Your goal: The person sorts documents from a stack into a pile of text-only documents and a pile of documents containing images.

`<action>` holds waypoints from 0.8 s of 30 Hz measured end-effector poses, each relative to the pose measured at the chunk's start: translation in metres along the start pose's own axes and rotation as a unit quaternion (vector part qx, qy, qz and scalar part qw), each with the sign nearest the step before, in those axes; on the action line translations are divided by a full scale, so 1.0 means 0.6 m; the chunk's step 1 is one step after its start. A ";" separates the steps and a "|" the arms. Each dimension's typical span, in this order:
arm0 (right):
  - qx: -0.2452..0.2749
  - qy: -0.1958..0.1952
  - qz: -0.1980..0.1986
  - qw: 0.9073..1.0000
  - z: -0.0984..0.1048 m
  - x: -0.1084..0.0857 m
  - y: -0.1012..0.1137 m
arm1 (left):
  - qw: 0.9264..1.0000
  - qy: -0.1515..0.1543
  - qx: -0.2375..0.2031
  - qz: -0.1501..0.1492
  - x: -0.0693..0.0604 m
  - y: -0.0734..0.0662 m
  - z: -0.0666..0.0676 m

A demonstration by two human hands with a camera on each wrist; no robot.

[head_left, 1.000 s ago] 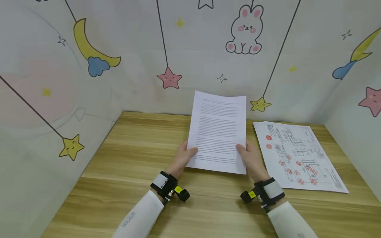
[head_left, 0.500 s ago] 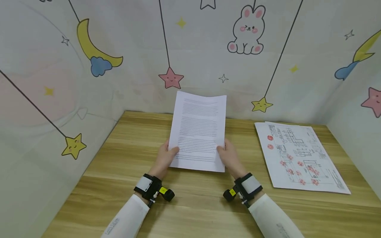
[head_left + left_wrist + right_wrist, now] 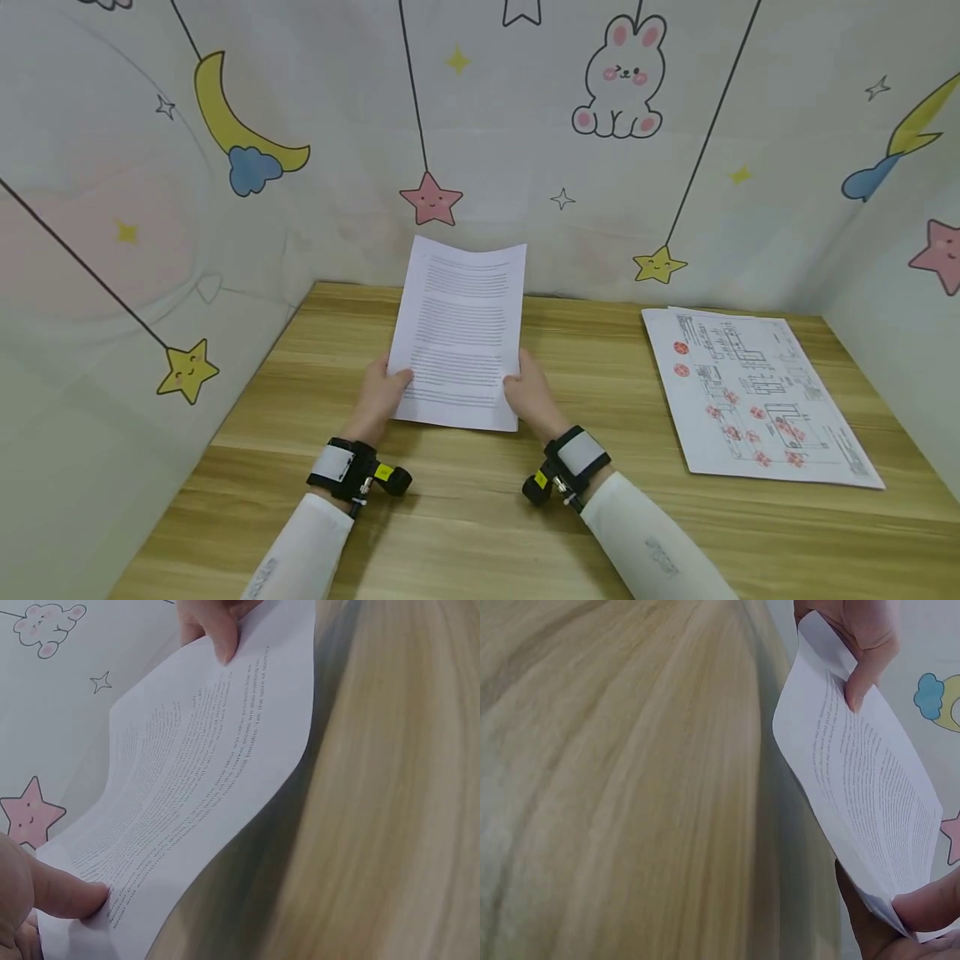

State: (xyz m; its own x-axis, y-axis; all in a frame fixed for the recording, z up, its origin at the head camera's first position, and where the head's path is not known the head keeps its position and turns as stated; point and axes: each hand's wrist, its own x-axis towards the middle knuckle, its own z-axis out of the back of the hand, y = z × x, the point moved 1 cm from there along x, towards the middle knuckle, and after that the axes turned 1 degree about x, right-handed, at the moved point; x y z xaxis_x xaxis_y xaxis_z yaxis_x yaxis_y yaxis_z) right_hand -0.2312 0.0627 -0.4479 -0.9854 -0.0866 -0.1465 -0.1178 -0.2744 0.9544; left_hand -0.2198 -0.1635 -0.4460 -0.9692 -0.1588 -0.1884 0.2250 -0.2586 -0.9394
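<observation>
A printed sheet of paper [image 3: 459, 333], perhaps more than one, is held up between both hands, tilted and slightly bowed. The left hand [image 3: 378, 398] pinches its lower left edge, thumb on the printed face and fingers behind. At the lower right edge the right hand [image 3: 535, 402] grips in the same way. In the left wrist view the paper [image 3: 187, 765] curves above the table, with the left thumb [image 3: 71, 894] pressed on it. The right wrist view shows the paper [image 3: 855, 772] and the right thumb [image 3: 930, 904] on its face.
A stack of sheets [image 3: 757, 396] with drawings and red marks lies at the right of the wooden table [image 3: 465, 517]. A pale cloth wall [image 3: 360, 100] with cartoon prints stands behind the table and along its sides.
Both hands have moved left together, carrying the held paper from near the stack toward the table's left-centre. The stack has stayed in place.
</observation>
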 end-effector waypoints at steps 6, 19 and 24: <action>-0.023 0.010 0.009 1.000 -0.025 0.012 -0.002 | 1.000 0.000 -0.001 0.024 0.005 0.003 0.027; -0.078 0.040 0.022 0.996 -0.081 0.023 -0.005 | 0.993 -0.012 0.108 0.042 0.026 0.016 0.071; -0.105 0.057 0.038 0.992 -0.092 0.022 0.005 | 0.990 -0.019 0.130 0.043 0.029 0.022 0.082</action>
State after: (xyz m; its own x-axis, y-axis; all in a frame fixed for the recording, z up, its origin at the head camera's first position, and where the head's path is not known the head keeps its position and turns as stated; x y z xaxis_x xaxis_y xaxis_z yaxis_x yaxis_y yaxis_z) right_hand -0.2377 0.0077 -0.4615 -0.9690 -0.2183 -0.1157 -0.0037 -0.4553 0.8904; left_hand -0.2290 -0.2166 -0.4476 -0.9418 -0.2249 -0.2498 0.3300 -0.4775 -0.8143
